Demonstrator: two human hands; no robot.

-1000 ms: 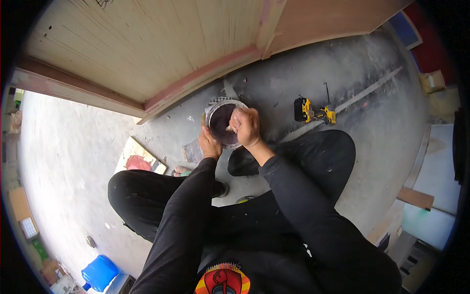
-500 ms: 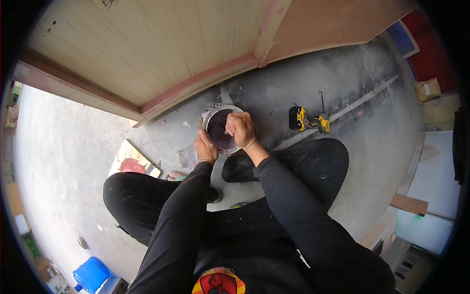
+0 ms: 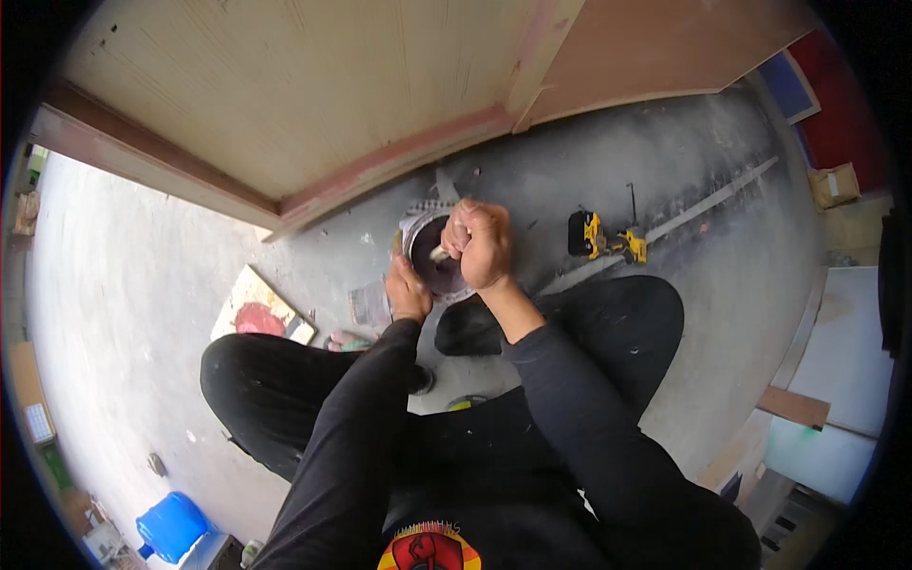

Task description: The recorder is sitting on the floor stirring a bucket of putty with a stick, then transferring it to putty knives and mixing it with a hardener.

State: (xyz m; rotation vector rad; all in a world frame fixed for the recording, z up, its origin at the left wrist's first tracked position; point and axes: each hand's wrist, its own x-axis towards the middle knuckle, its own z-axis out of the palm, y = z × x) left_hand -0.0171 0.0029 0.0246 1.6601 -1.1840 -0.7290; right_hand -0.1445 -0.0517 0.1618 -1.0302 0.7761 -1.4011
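A round tub (image 3: 414, 220) with a smeared whitish rim stands on the floor between my knees and the wooden panel. Dark purplish-grey paste (image 3: 425, 245) covers its inside. My left hand (image 3: 408, 291) is closed against the tub's near left side, the thumb by the rim. Over the opening, my right hand (image 3: 480, 245) makes a fist around a pale handle (image 3: 439, 254) that slants down into the tub. What is at the handle's lower end is hidden.
A large wooden panel (image 3: 313, 104) rises just beyond the tub. To the right lies a yellow-black cordless drill (image 3: 622, 245) with a long bit. A paste-smeared board (image 3: 256, 309) is by my left knee, and a blue water jug (image 3: 174, 525) sits at lower left.
My right hand has lifted slightly and moved right, so more of the pale handle shows. My left hand stays on the tub. The whole view has shifted a little.
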